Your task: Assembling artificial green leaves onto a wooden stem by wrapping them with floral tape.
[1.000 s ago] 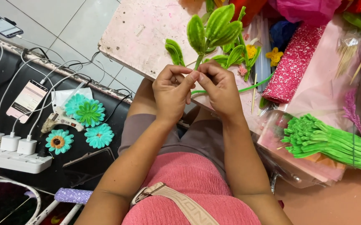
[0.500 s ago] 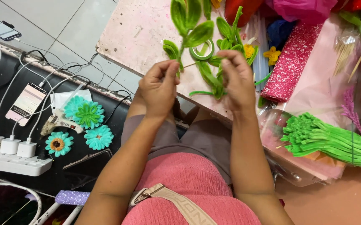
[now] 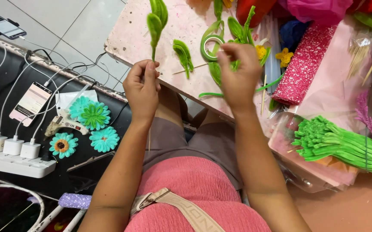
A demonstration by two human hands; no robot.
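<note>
A green leaf sprig (image 3: 156, 23) is being pinched at the base of its stem by the closed fingers of the left hand (image 3: 142, 88) and held upright above the edge of the pink worktable (image 3: 130, 38). A roll of green floral tape (image 3: 211, 46) is being gripped by the fingertips of the right hand (image 3: 239, 73), curled tight around its rim, just over the table among loose green leaves (image 3: 183, 53). Green stems (image 3: 338, 144) are lying bundled at the right, well apart.

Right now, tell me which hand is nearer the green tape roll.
Right. The right hand has its fingers at the green tape roll, seemingly touching its edge. The left hand is apart to the left, pinching a green leaf stem.
</note>
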